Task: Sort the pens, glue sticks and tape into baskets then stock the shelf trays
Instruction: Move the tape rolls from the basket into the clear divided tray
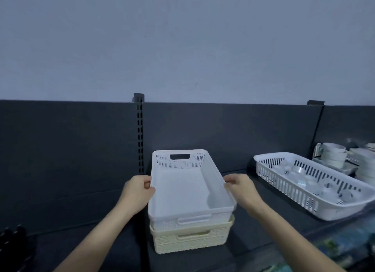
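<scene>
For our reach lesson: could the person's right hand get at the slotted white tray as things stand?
Probably yes. The right hand grips the white basket, so must let go first, but bare shelf lies between it and the slotted tray.

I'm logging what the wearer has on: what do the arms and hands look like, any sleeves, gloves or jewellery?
The left forearm and right forearm are bare to the frame's lower edge; no sleeve or cuff shows. The left hand and right hand wear no gloves, and no watch, bracelet or ring is visible.
</scene>
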Demonstrator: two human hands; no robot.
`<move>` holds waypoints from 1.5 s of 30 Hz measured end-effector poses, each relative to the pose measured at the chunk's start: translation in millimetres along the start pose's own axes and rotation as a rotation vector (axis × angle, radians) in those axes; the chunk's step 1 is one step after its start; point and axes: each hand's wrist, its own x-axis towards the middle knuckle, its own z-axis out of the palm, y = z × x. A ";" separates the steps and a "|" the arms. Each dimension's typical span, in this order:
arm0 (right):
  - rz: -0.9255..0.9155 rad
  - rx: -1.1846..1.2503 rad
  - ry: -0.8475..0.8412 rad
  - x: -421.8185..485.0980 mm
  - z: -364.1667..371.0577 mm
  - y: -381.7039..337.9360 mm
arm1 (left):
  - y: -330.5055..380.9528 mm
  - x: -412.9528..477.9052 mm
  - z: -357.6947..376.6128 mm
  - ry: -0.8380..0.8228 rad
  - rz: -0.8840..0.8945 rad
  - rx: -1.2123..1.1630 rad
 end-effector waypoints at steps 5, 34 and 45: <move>-0.059 -0.111 -0.042 16.7 -19.7 16.8 | 27.9 -4.2 5.8 0.075 0.103 0.424; -0.082 -0.499 -0.029 132.4 -358.0 296.7 | 288.0 40.9 381.9 -0.100 -0.118 0.625; 0.040 -0.231 -0.156 171.6 -357.2 323.3 | 279.2 42.4 386.3 -0.056 -0.263 -0.146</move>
